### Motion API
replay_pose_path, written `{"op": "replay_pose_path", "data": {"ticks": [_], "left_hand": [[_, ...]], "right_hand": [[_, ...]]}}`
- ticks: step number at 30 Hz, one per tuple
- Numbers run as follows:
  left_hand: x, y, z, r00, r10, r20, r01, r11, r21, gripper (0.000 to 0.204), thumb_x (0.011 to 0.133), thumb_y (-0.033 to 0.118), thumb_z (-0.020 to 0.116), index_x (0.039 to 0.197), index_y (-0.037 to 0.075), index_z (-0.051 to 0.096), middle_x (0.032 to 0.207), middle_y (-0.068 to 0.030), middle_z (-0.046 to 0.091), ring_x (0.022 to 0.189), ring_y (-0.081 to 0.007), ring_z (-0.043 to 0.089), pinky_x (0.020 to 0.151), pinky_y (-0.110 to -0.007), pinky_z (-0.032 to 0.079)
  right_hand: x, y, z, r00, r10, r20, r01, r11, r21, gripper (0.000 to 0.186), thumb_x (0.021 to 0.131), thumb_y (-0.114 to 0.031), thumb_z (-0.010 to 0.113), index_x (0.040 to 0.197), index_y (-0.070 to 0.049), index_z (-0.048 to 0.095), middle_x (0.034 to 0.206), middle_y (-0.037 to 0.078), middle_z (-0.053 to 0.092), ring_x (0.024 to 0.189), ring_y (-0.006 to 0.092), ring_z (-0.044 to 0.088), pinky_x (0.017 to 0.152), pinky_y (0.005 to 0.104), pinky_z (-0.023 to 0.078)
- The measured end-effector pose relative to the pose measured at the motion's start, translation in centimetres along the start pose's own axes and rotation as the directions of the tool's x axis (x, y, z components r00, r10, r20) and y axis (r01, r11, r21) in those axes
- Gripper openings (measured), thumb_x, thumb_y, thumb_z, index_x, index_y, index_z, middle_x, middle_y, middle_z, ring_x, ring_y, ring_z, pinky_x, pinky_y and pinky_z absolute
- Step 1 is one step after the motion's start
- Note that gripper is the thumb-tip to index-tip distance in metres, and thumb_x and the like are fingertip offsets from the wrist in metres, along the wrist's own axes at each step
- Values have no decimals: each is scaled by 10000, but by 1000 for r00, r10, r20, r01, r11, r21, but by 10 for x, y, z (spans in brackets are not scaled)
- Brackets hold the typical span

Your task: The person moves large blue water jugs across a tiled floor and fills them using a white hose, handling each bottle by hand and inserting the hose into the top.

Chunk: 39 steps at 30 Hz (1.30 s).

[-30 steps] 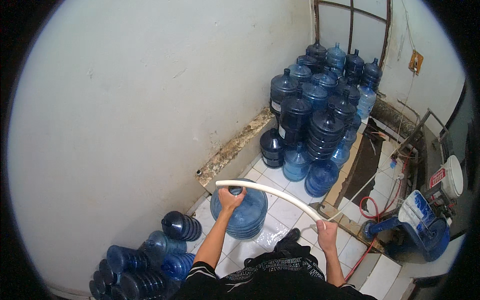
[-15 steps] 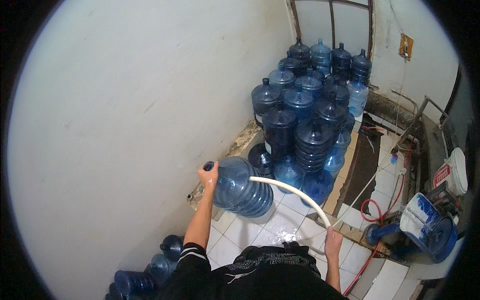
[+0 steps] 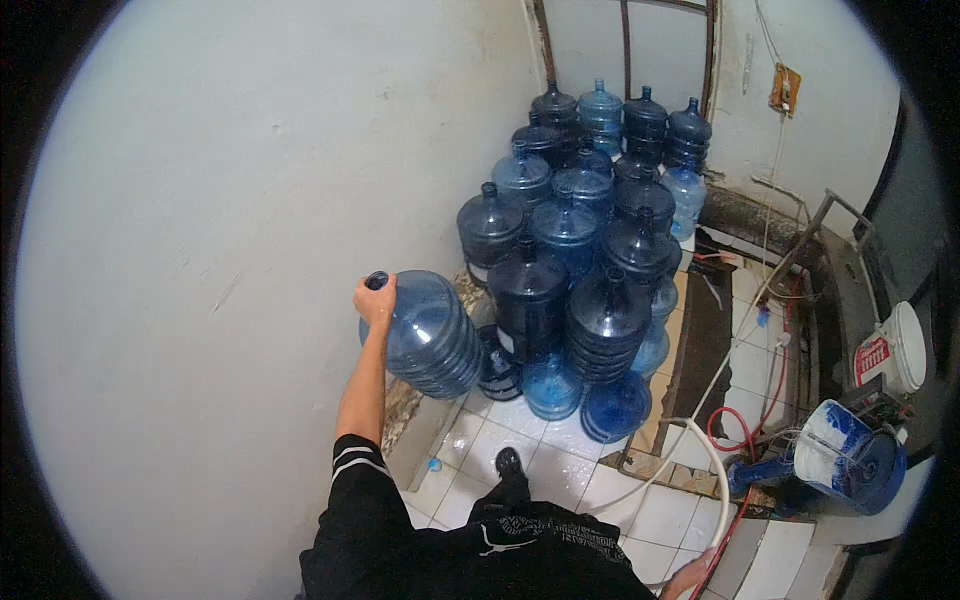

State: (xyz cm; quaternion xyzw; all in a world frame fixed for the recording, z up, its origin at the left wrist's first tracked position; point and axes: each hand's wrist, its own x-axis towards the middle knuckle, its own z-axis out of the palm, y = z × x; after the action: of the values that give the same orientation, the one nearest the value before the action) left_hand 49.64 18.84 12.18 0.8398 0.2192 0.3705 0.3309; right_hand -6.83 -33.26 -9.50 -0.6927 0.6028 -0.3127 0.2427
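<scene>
A large clear blue water jug (image 3: 435,340) hangs tilted beside the wall, its neck toward the wall and its ribbed body toward the stacked jugs. My left hand (image 3: 376,298) is wrapped round its neck, just below the open mouth. Low at the right, my right hand (image 3: 688,574) is closed at the cream hose (image 3: 722,490), partly cut off by my black shirt. The hose arches up from that hand and bends over toward the floor. Its free end is hard to make out.
Several blue jugs (image 3: 568,225) stand stacked in tiers against the far wall. At the right are a white bucket (image 3: 905,345), a blue machine with a paint-stained tub (image 3: 835,440), and a red hose (image 3: 738,520) across the floor. My dark shoe (image 3: 508,462) rests on wet white tiles.
My left hand has lifted the jug up and left, toward the wall. My right hand has drawn the hose down and away from the jug. My shoe has come into view.
</scene>
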Motion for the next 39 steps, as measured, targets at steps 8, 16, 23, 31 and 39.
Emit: {"op": "replay_pose_path", "data": {"ticks": [8,16,23,31,39], "left_hand": [[91,-23,123,998,46,30,-48,994,96,440,616,318,711,838,-47,608,783,-215,628,756,-352,617,718,-407,482],[132,-60,233,984,-6,180,12,999,-32,476,632,320,709,895,-55,579,815,-227,615,789,-376,589,751,-430,453],[134,-67,288,982,28,185,-22,999,-36,433,640,295,706,875,-49,588,814,-208,623,763,-350,600,729,-401,464],[110,-61,299,960,-51,277,62,998,-31,557,631,364,720,974,-45,561,922,-230,596,901,-384,553,819,-429,423],[97,-64,298,948,-81,308,113,990,-88,656,598,299,764,1099,-6,471,1014,-234,564,960,-383,538,849,-411,416]], "right_hand": [[-33,-57,-12,940,-340,-16,68,233,-970,259,868,-145,443,1074,-21,537,702,174,595,588,301,586,503,421,465],[-66,-108,-10,912,-406,-56,-2,130,-991,266,868,-151,443,1073,-12,540,741,167,596,626,299,584,545,424,461],[-83,-125,-9,897,-438,-65,-24,97,-995,274,868,-156,443,1072,-4,542,775,160,596,659,297,582,581,426,459],[-92,-123,-10,870,-491,-56,-20,78,-997,283,868,-162,442,1071,5,545,813,153,597,698,294,580,623,429,456],[-97,-115,-5,800,-599,-8,21,41,-999,292,868,-168,442,1070,15,548,852,146,597,736,292,577,665,432,452]]}}
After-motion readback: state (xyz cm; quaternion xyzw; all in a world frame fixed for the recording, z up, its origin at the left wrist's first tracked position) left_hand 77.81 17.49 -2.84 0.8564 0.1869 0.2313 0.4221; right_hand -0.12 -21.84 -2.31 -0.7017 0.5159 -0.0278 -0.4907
